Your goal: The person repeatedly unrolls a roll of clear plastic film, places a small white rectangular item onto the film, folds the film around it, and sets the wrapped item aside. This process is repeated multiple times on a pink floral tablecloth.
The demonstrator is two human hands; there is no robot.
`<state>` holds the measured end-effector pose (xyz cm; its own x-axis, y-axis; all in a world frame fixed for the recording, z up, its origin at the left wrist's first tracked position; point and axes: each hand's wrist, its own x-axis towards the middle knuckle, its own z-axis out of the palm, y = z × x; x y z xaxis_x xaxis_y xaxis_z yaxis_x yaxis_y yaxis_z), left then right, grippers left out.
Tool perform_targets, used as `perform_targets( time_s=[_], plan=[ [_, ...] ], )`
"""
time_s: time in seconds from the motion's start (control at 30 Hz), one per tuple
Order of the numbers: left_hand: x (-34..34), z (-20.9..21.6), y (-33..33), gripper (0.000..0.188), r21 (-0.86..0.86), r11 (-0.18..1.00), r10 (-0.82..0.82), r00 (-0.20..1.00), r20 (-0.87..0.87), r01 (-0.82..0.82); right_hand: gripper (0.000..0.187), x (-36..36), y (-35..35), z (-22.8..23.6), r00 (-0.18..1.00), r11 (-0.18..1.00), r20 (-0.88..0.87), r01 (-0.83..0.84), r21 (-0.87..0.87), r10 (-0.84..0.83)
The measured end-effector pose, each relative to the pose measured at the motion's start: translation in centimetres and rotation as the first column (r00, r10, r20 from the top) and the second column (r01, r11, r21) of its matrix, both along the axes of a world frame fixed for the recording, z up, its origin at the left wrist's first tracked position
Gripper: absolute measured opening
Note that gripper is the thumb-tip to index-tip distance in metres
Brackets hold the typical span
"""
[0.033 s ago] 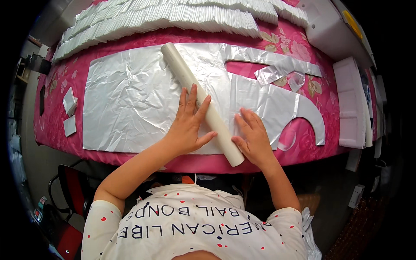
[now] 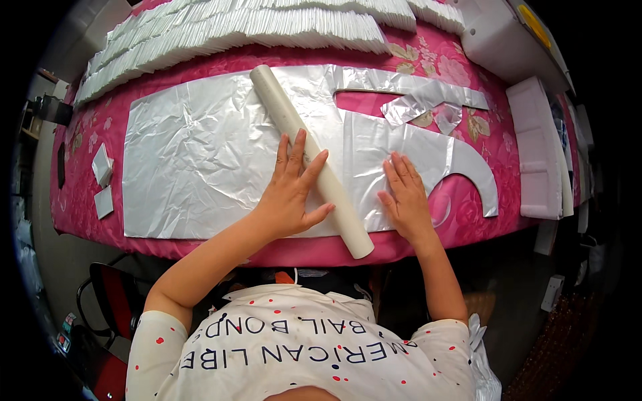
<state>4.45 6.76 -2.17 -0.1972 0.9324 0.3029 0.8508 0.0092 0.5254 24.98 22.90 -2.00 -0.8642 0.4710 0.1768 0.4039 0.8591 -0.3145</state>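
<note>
Left hand (image 2: 292,194) flat, open on white tube (image 2: 309,158), right hand (image 2: 405,195) spread on foil sheet (image 2: 200,160)

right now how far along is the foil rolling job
Done: the foil sheet lies spread on the pink tablecloth, with curved shapes already cut from its right side. In hand: the left hand presses the white tube, the right hand flattens foil beside it. Left: most of the foil is still wrinkled.

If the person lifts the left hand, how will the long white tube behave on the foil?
The white tube is round and smooth, so it would probably roll across the silver foil sheet. It looks stiff and straight, likely light. The left hand resting on it seems to steady it.
</note>
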Motion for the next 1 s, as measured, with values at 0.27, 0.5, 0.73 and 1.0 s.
perform_targets(
  time_s=[0.27,0.5,0.73,1.0],
  plan=[
    [3.3,1.5,1.9,0.053,-0.097,0.967,-0.234,0.972,0.019,0.235,0.038,14.5,12.4,-2.4,0.788,0.755,-0.041,0.603,0.257,-0.615],
    [2.8,1.6,1.9,0.055,-0.102,0.952,-0.291,0.957,0.004,0.290,0.012,12.9,10.0,0.8,0.728,0.717,-0.223,0.682,0.143,-0.648],
    [4.2,3.7,0.9,0.049,0.038,0.978,-0.176,0.716,0.676,0.205,0.014,1.5,-2.8,5.1,0.862,0.792,-0.307,0.161,-0.589,-0.403],
    [-6.4,2.8,-4.1,0.017,-0.368,0.927,0.349,0.183,0.919,0.078,0.025,-2.2,-9.8,7.2,0.919,0.867,-0.381,-0.265,-0.422,0.096]
  ],
)
